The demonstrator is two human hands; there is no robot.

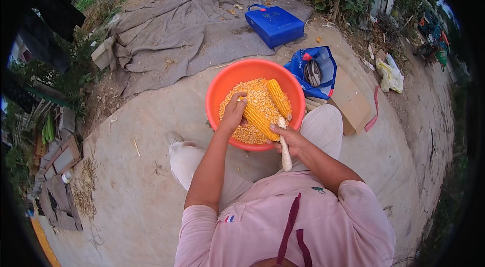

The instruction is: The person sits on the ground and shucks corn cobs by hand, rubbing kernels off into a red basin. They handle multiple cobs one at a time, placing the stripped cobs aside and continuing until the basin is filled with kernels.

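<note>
My left hand (234,112) grips the upper end of a yellow corn cob (260,121) that is covered in kernels. At the cob's lower end is my right hand (288,140), closed around it and also around a pale, bare corncob (285,149), which crosses beside the palm. Both hands are over an orange plastic basin (215,89) holding a heap of loose corn kernels (248,90). A second full corn cob (278,96) rests on the kernels at the basin's right side. My fingers hide parts of the held cob.
A blue bag (278,26) lies on a grey cloth (166,39) beyond the basin. Right of the basin stands an open blue bag (329,60) with dark objects inside, beside a flattened cardboard box (350,104). My knees flank the basin's near side on concrete ground (132,183).
</note>
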